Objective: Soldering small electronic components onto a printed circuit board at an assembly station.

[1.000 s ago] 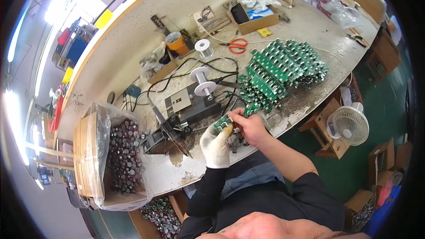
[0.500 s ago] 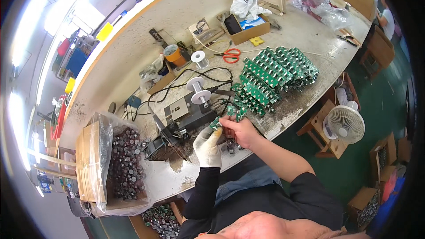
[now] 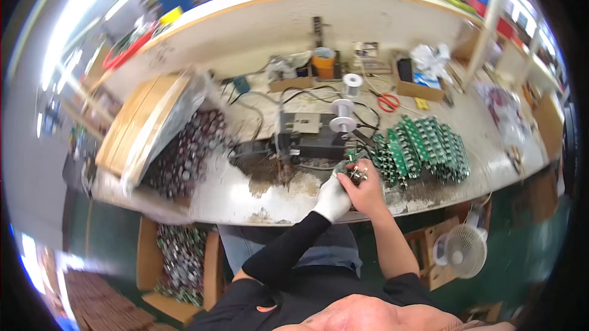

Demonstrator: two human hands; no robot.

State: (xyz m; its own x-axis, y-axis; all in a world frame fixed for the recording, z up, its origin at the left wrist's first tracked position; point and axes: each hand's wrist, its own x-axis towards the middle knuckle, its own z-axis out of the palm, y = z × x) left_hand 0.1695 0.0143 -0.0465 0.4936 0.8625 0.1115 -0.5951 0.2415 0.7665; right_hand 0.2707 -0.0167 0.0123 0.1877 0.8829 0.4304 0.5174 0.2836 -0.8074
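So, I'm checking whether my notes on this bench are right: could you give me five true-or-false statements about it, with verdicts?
1. The left hand wears a white glove. True.
2. The right hand is gloved too. False: the right hand is bare.
3. Small metallic parts show at the right hand's fingers. True.
4. The pile of green circuit boards lies left of both hands. False: the pile of green circuit boards lies to their right.
5. The white fan stands on the workbench. False: the white fan is off the workbench, beyond its near edge on the right.
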